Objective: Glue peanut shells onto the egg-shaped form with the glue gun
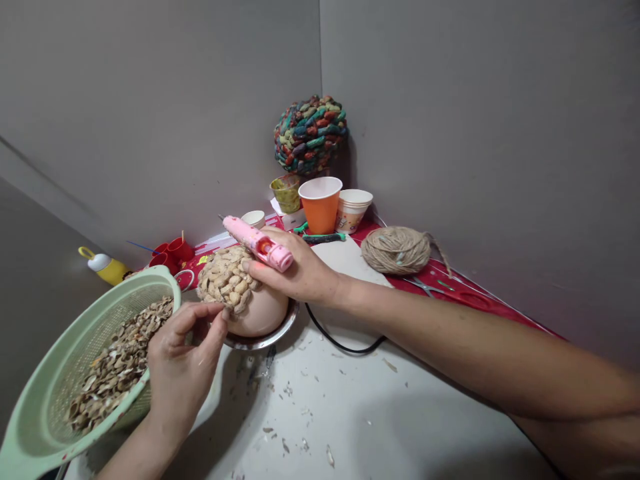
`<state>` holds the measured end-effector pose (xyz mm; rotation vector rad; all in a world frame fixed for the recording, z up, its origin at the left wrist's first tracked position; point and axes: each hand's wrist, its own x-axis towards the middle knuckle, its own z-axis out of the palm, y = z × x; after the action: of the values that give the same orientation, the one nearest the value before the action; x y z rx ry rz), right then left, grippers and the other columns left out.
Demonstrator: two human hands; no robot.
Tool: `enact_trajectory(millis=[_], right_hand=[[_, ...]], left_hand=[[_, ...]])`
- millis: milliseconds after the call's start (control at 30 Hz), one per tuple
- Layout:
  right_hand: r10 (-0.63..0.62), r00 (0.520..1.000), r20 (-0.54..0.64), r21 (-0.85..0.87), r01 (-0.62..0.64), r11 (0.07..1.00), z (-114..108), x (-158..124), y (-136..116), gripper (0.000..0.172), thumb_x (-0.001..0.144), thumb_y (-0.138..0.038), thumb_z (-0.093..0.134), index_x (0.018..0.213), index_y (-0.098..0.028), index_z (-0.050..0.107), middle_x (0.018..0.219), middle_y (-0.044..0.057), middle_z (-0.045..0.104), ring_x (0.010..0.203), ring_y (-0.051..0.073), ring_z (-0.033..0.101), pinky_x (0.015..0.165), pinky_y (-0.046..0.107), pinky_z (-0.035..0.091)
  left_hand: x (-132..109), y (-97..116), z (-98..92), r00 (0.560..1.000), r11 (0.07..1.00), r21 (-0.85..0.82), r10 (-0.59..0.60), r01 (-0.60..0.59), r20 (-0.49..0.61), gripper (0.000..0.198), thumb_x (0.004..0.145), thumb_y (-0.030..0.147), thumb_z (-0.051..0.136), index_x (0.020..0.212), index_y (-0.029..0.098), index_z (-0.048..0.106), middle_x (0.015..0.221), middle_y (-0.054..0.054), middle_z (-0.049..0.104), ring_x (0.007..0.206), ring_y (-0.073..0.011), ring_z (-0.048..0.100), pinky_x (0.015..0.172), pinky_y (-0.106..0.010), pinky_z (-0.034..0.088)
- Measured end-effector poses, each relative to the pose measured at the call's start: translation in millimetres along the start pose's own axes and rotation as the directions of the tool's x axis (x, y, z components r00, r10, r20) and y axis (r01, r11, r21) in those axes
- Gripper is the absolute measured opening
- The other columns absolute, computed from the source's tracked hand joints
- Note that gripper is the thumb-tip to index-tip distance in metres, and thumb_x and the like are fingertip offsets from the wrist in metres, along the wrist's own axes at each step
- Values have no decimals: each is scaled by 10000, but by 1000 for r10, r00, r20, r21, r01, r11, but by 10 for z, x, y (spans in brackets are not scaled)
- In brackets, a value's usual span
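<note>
A smooth pale round form (260,310), balloon-like, rests in a shallow metal bowl (273,339). Peanut shells (230,280) cover its upper left side. My left hand (187,353) is closed in a pinch at the lower edge of the shells, with a small piece of peanut shell between thumb and forefinger, touching the form. My right hand (295,267) is wrapped round a pink glue gun (255,241), its metal tip toward the upper left, and leans against the form's upper right. Part of the bowl is hidden by the form and my left hand.
A green colander (165,283) of loose shells stands at left. Behind are red cups (180,249), an orange cup (320,207), stacked paper cups (354,210) and a multicoloured ball (311,135). Twine (396,250) and scissors (425,287) lie right; a black cord (345,348) crosses the white table (400,413).
</note>
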<state>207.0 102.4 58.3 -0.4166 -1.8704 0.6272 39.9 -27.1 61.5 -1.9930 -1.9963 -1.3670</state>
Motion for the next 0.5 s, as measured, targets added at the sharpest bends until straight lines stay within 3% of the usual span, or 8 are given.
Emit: enact_trajectory(millis=[100,200,333,433,500], right_hand=[[1,1000,-1,9,-1,1000,3,-3,4,198,780,-189,559,687,-189,385,699,-5,454,662,128,430,650,274,346],[-12,1000,-2,2,12,1000,4,-8,2,208,783,-188,563,684,-191,379,696,-8,452,666,126,426,653,272,345],[-4,1000,1,7,4,1000,9,-12,1,215,790,-189,564,682,-191,378,701,-10,452,672,126,429,652,273,345],[17,1000,4,18,-17,1000,16,-14,4,224,783,-186,572,679,-193,374,702,-13,446,678,129,430,651,273,345],[24,1000,1,24,-24,999,18,-16,4,217,776,-181,573,683,-194,378,703,-13,442,681,131,430,653,276,345]], left_hand=[[-13,-13,-9,1000,999,-29,-16,16,2,106,830,300,675,859,207,718,798,-9,694,699,-139,588,643,-252,448],[-29,-20,-41,990,980,-140,-141,139,-3,126,825,327,686,850,207,715,777,-2,684,689,-132,590,637,-239,453],[-34,-8,-44,955,923,-310,-274,228,-112,134,807,324,710,881,214,691,790,13,666,716,-120,589,666,-217,467],[-22,-7,10,943,903,-394,-264,169,-201,199,800,286,715,981,229,654,957,2,655,896,-141,603,816,-240,475],[-16,-16,61,956,888,-435,-243,150,-165,322,798,260,710,1104,248,611,1145,-24,627,1101,-182,570,960,-295,440]])
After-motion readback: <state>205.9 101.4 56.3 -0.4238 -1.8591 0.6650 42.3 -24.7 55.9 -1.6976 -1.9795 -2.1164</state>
